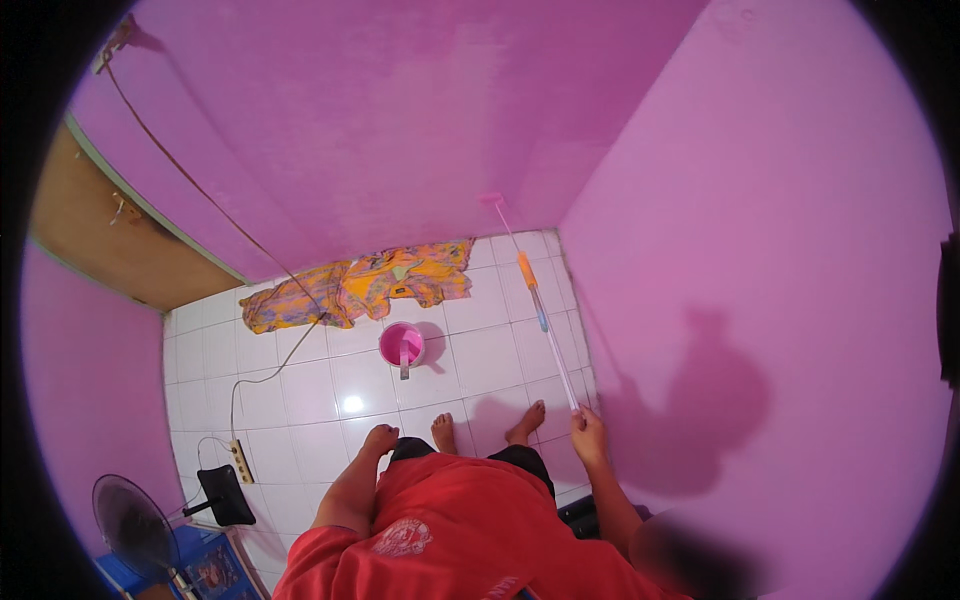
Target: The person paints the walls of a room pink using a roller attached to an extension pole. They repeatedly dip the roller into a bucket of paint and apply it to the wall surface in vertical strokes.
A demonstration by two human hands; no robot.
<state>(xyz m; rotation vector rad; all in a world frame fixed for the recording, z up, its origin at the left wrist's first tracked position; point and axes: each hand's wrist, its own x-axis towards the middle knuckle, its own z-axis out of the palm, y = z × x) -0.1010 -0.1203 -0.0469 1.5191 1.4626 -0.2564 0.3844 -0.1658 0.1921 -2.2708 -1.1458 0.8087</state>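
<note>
My right hand (588, 436) grips the lower end of a long-handled paint roller (560, 362), its fingers wrapped round the pale pole. The pole slants up and away, past an orange grip, to a pink roller head (491, 200) against the lower part of the far wall (400, 120). My left hand (381, 438) hangs beside my left thigh, fingers curled in, with nothing visible in it. Ahead of my feet stands a round bucket (401, 343) of bright pink paint. A paint-covered brush or stick with a flat handle leans over its near rim.
Orange patterned cloths (405, 278) lie along the wall's foot. A cable (190, 175) runs from a wall socket down to a power strip (241, 462) on the white tiles (330, 385). At left are a brown door (120, 215), a fan (135, 527) and a black flat device (226, 496).
</note>
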